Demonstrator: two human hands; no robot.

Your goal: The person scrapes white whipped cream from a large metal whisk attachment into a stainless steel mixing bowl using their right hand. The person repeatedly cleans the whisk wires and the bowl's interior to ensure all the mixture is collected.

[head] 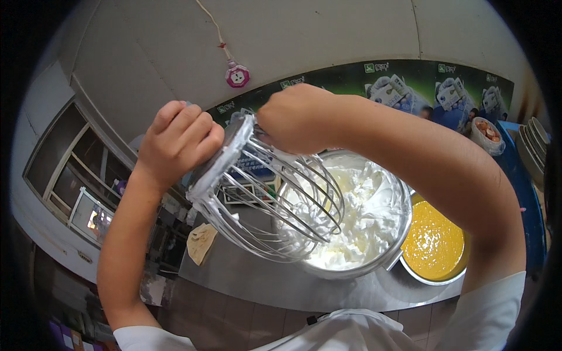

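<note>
A large wire balloon whisk attachment (281,197), smeared with white cream, is tilted above a metal mixing bowl (406,215). My left hand (180,136) grips it at the upper end, behind its cream-coated round collar (224,158). At the far side of that collar, against the tops of the wires, is my right hand (298,116). It is curled, and its fingertips are hidden underneath. Fluffy whipped white foam (364,206) fills much of the bowl. Right of it stands a metal pot (432,281) of yellow batter (432,241), partly covered by my right forearm.
All this is on a stainless steel table (246,263). A beige cloth (201,243) lies at its left edge, and a scale (252,193) stands behind the whisk. Eggshells (487,130) fill a plastic-lined tub at right, near stacked dishes (531,147). A power socket (237,75) hangs on the wall.
</note>
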